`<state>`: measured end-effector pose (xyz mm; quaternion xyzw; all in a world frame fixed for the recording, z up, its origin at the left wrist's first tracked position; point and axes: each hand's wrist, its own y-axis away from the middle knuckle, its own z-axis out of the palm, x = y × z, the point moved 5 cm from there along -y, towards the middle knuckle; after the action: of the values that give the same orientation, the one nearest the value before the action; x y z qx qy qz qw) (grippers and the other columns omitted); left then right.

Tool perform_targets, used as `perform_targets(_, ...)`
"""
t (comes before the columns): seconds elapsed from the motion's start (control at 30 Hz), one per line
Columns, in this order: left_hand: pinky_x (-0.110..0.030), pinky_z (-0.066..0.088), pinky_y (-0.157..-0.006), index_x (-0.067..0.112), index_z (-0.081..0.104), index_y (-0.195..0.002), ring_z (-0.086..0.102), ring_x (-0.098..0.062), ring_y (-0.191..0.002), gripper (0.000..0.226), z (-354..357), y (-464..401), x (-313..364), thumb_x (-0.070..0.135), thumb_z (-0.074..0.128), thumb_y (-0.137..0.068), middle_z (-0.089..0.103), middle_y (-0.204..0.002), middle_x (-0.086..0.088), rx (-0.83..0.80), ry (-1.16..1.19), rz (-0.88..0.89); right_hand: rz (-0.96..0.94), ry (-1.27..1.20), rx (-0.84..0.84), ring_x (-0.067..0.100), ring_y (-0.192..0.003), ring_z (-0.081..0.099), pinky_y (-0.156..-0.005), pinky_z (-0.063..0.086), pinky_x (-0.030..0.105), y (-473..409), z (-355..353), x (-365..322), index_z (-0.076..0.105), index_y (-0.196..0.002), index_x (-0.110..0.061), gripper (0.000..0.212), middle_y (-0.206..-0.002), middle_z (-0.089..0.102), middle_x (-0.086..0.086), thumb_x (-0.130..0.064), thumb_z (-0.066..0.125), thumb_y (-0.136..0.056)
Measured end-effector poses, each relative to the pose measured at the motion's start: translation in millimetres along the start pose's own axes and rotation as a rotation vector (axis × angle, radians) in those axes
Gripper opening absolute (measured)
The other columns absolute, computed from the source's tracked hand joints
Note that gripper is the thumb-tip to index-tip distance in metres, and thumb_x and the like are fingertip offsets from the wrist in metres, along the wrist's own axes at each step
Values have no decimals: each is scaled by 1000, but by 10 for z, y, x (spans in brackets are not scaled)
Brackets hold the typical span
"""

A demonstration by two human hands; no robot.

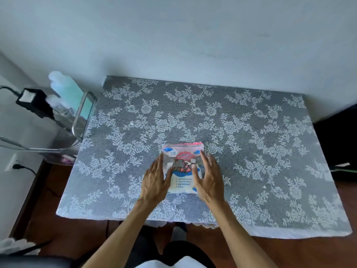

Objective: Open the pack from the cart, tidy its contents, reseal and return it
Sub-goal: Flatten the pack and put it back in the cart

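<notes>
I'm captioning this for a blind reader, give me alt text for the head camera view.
Two open hands, left hand and right hand, rest on the sides of a printed plastic pack lying on a lace-covered table. A metal cart stands at the table's left.

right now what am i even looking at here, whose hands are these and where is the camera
This is one picture from a wide-angle camera worn on a person's head, looking forward and down. There is no machine: the two arms belong to that person. The table is covered with a lace cloth with a flower pattern. On it lies a flat plastic pack printed with a cartoon animal, pink along its far edge. The left hand and the right hand lie at its two sides with fingers fairly straight, touching or pressing it rather than closing a grip around it. Left of the table stands a metal cart with a pale green bottle on it.
</notes>
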<state>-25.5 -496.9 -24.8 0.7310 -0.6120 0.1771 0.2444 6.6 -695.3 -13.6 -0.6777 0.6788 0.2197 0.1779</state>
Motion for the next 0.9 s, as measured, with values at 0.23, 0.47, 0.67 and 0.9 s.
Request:
perform_targets(0.23,-41,49,-89,28,12,-156,48,-27,-121,81,52,285,24,73,21,-89,53,-134,-8,-79,-30,-118,97,-110,-224,27,-124,49,-97,44,38,237,88,142,20,-150,-34,64,-142,45,11,-63,34,-94)
perform_targets(0.47,-39,46,-91,28,6,-156,47,-28,-115,72,134,361,145,53,40,-98,44,-134,-14,-114,160,-112,54,-179,-332,28,-126,48,-97,41,39,284,185,51,14,-151,-36,73,-145,39,12,-72,28,-89)
perform_targets(0.67,-41,56,-76,38,11,-153,59,-23,-94,63,-131,378,215,43,45,-100,44,-123,-10,-49,235,-19,-37,-191,-300,21,-110,56,-91,52,36,244,77,-152,18,-149,-44,66,-132,48,13,-64,40,-90)
perform_targets(0.9,-26,48,-70,37,21,-153,57,-13,-87,60,-750,179,186,43,46,-99,43,-125,-8,107,265,13,-185,-208,-258,9,-83,58,-65,50,21,-111,-92,-809,12,-145,-55,60,-123,49,9,-63,39,-91)
